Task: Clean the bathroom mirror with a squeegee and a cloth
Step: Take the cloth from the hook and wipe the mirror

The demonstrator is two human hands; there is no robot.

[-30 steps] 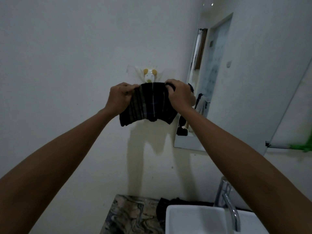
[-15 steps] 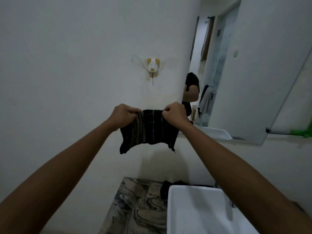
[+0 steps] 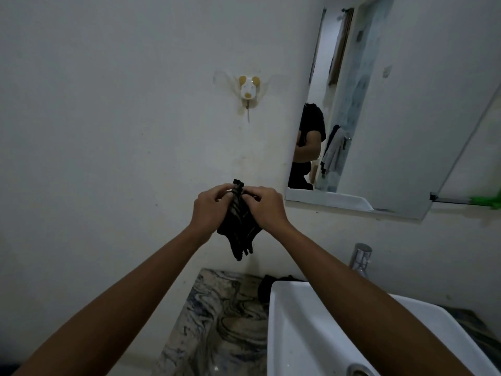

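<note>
The left hand (image 3: 210,210) and the right hand (image 3: 264,208) are both pinching the top of a dark striped cloth (image 3: 240,229), bunching it up between them. It is hanging above the marble tabletop (image 3: 217,321), beside the white sink (image 3: 311,335). The mirror (image 3: 379,118) is sitting up to the right. A green thing (image 3: 486,200), maybe the squeegee, is peeking in at the right edge.

Dark striped woven cloth (image 3: 238,226), glossy white ceramic sink (image 3: 303,335), shiny metal tap (image 3: 360,257), veined marble counter (image 3: 217,321)

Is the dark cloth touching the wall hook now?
Apart. The head view shows the cloth bunched in both hands, well below the hook, with bare wall between them.
</note>
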